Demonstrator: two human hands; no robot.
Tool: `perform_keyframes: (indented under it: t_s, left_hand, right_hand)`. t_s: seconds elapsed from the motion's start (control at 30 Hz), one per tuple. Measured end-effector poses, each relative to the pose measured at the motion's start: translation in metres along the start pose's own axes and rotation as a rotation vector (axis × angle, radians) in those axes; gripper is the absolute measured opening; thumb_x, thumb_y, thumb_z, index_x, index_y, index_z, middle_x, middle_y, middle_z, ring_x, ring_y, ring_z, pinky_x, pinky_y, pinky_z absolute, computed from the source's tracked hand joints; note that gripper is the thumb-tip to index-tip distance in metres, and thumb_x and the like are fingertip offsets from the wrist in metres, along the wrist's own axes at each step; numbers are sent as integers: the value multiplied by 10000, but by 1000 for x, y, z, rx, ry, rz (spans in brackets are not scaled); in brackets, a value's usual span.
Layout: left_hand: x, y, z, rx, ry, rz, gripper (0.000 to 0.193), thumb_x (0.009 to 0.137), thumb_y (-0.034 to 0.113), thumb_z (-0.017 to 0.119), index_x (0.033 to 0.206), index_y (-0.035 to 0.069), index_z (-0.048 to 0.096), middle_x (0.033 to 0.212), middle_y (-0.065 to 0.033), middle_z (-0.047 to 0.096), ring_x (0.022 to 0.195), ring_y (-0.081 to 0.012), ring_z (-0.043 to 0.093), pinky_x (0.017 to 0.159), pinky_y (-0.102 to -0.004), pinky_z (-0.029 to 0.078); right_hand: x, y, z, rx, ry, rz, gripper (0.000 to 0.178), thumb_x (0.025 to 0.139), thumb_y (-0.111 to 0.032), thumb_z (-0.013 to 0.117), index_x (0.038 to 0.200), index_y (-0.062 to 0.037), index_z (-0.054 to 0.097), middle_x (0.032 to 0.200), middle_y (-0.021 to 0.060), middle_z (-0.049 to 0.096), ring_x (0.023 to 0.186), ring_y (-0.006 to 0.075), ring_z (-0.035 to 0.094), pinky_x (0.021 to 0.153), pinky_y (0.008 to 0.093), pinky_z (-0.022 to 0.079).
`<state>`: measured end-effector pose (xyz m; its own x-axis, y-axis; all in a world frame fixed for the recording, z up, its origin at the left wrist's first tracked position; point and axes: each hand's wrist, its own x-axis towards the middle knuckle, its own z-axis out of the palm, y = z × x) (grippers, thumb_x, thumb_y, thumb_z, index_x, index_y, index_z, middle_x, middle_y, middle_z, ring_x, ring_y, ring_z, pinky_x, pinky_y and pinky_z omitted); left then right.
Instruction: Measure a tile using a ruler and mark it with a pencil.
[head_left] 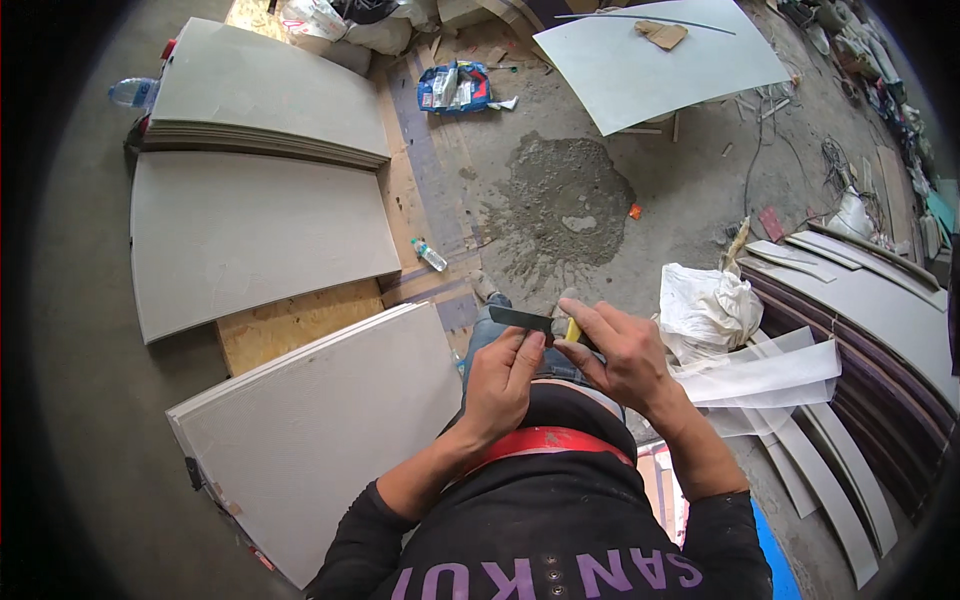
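We have the dark strip (518, 319) up in front of the waist, perhaps so that both sets of fingers can work it in plain sight. Our left grip (500, 385) pinches its near edge between thumb and fingers, probably to steady it; our right grip (628, 352) is closed on a yellow piece (573, 330), whose dark surroundings are partly covered by the fingers. We cannot tell whether strip and yellow piece are one tool.

The strip's free end juts out leftward, just beyond the left grip's fingertips, while its other end runs in between the two grips. The yellow piece sits at the right grip's thumb and forefinger. Left of the grips lies a board stack (330, 440), apparently laid flat for support; right of them, a white bag (708, 305) rests near, untouched.
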<state>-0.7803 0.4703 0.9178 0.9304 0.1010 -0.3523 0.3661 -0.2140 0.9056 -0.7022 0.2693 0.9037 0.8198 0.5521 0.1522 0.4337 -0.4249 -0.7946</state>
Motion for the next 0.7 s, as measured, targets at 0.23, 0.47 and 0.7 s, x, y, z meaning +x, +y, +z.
perform_keyframes:
  t_s: [0.23, 0.47, 0.7]
  left_hand:
    - [-11, 26, 4, -129, -87, -59, 285, 1179, 225, 533, 1175, -7, 698, 755, -3, 548, 681, -87, 502, 624, -275, 399]
    - [-5, 11, 12, -234, -33, -116, 267, 1187, 233, 530, 1159, -2, 655, 756, 9, 588, 668, -72, 513, 606, -270, 420]
    - [-6, -2, 10, -128, -16, -60, 267, 1175, 226, 549, 1103, -7, 655, 767, -23, 609, 671, -106, 547, 621, -301, 440]
  right_hand:
    - [-9, 74, -39, 24, 270, 460, 341, 1032, -262, 752, 1253, -3, 738, 1066, 199, 753, 881, 387, 735, 768, 437, 563]
    - [-4, 3, -6, 91, 13, 5, 460, 987, -288, 793, 1351, -34, 675, 1008, 180, 714, 868, 383, 721, 734, 454, 573]
    - [-7, -3, -4, 50, 26, 0, 463, 976, -278, 814, 1354, -41, 693, 899, 138, 681, 743, 339, 695, 636, 426, 536]
